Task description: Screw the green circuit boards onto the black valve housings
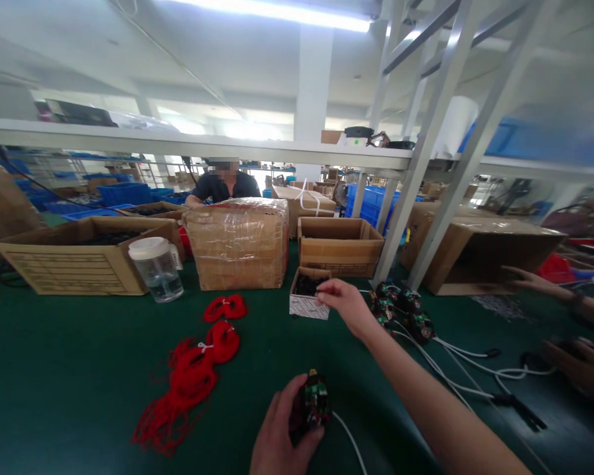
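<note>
Holds one circuit-board unit (317,398) in the left hand (280,429), gripped between thumb and fingers at the near side of the bench (94,356), trailing one white cable (350,439). Reaches with the right hand (349,305) to the right rim of one small box (309,309) of black parts (305,285), fingers bent; cannot tell whether pinching a part. Right of that, a cluster of similar units (420,323), perhaps four, too overlapped to count surely. To the left, seemingly three red wire bundles (226,343) and one lidded jug (157,274). Behind, one taped carton (237,247). Far right, one carton on its side (435,264) and two co-worker's hands (534,282). Across the bench, one person in dark clothing (237,187).
</note>
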The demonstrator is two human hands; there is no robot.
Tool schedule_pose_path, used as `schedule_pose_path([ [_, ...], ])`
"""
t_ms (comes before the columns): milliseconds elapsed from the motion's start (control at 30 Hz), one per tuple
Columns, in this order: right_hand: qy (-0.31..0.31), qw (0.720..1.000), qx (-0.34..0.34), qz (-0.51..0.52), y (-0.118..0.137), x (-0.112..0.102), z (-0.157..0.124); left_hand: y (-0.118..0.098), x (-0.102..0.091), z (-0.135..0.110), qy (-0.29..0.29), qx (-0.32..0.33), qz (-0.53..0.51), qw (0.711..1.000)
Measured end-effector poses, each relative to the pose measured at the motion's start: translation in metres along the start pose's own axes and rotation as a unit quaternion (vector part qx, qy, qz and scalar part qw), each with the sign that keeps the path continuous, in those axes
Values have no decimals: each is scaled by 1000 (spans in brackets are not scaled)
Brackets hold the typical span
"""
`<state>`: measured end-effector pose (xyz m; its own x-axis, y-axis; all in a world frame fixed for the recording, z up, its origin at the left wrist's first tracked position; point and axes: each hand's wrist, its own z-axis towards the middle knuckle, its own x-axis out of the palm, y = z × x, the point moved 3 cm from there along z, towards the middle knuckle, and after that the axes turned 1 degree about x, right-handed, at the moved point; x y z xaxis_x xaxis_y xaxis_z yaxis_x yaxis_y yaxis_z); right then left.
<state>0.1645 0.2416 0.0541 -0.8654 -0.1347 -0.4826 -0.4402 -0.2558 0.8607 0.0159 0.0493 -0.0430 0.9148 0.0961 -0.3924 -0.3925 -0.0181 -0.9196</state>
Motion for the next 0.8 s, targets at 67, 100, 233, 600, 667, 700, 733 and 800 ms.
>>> schedule_pose_path([
  [67,-11,998,-9,61,-5,0,-47,5,1,2,-2,4,2,1000],
  [100,-15,996,-11,85,-9,1,-70,7,2,2,-5,7,1,1000],
  [233,-32,950,26,310,-23,12,-135,11,3,4,-20,21,-4,1000],
  [600,-13,898,62,435,-36,39,-161,19,6,5,-21,27,-13,999],
  [667,-15,909,64,411,-39,40,-163,17,6,5,-22,22,-3,1000],
  [700,-20,917,64,393,-41,40,-164,15,5,5,-22,20,0,1000],
  [733,-24,925,64,374,-42,40,-166,13,5,4,-21,18,2,1000],
  [800,-28,938,62,341,-43,40,-168,10,4,4,-20,15,-1,1000],
])
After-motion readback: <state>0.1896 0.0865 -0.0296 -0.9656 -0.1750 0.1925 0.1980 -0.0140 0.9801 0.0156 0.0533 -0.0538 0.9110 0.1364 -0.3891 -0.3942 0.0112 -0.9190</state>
